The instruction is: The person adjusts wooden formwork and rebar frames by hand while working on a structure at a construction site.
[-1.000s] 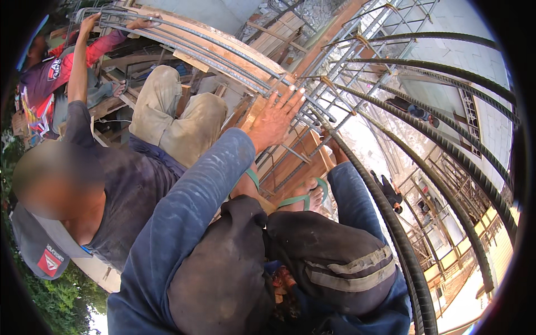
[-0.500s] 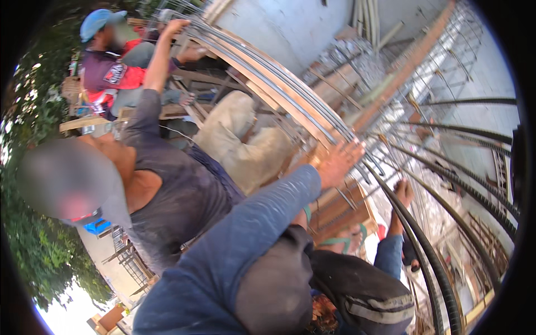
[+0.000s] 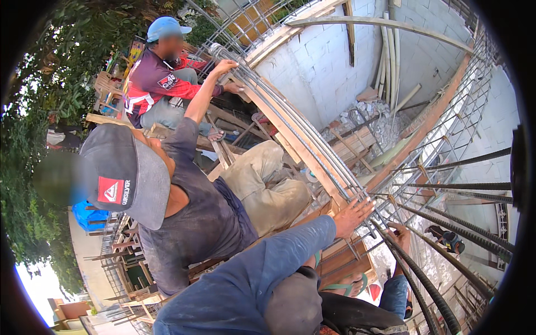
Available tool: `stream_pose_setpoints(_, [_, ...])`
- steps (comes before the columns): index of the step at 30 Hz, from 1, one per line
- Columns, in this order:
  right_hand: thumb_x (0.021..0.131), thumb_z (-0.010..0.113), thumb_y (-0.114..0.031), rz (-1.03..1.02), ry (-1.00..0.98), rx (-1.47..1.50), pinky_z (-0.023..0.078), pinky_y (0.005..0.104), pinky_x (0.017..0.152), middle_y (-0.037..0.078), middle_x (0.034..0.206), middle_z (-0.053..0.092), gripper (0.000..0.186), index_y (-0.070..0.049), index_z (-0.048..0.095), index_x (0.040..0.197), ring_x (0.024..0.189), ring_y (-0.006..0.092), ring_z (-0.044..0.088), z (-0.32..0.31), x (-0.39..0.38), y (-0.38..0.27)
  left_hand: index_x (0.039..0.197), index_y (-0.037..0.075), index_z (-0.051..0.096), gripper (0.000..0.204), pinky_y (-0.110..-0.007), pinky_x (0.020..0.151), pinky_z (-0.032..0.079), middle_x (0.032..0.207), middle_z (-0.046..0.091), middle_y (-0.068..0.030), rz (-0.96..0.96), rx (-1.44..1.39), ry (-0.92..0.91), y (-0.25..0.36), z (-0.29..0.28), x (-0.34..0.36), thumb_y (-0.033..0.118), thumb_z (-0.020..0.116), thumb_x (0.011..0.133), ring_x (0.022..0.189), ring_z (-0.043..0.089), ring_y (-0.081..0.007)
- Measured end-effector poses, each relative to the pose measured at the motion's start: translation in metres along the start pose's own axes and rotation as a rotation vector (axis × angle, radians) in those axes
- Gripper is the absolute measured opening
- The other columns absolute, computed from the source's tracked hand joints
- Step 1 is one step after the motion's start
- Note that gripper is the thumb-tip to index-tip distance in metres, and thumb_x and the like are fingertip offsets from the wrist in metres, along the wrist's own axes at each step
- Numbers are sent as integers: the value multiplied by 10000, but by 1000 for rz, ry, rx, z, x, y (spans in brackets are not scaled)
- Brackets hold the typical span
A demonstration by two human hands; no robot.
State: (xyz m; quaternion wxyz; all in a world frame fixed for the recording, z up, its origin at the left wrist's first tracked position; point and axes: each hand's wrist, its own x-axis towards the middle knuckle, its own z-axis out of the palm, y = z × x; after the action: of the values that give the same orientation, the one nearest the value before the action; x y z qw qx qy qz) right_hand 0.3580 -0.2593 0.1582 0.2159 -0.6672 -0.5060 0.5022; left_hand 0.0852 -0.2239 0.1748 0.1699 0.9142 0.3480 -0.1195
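My left hand [image 3: 354, 218] lies over the near ends of a bundle of steel rods [image 3: 312, 146], palm down, with its fingers stretched flat across them. To its right, my right hand [image 3: 400, 237] is among thick ribbed rebars [image 3: 416, 273]. Its fingers look curled, but bars partly cover them, and what they hold is hidden. The rod bundle runs away to the upper left along a wooden board [image 3: 290, 125]. At its far end, a co-worker's hand [image 3: 225, 67] in a dark shirt rests on the rods.
The co-worker in a grey cap [image 3: 120, 167] sits close on my left. Another person in a blue cap [image 3: 167, 29] crouches farther back. More thick rebars [image 3: 469, 237] fan out at right. A rebar cage [image 3: 463, 125] runs along the far wall [image 3: 329, 61]. Rubble [image 3: 363, 120] lies below.
My view has shifted, so the scene sits lower and farther right in the picture. My left hand stays on the rods, and my right hand stays by the rebars.
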Motion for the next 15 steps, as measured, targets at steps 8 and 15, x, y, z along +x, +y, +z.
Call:
stream_pose_setpoints(8, [779,749,-205,-46,1,-136,503,394,675,197,861,698,306,-12,713,1013,709,297,657,-1,12,25,1522,-14,195,988,-504,1191,119,1611,127,-186,-1,-154,75,0,-3,5,257,686,709,1499,107,-324])
stream_pose_setpoints(15, [796,698,-266,-286,-103,-478,486,487,791,223,927,668,284,-39,698,966,881,431,622,-6,19,4,1506,-3,259,902,-484,1190,141,1585,222,-182,-22,-145,175,3,22,9,268,674,752,1478,180,-339])
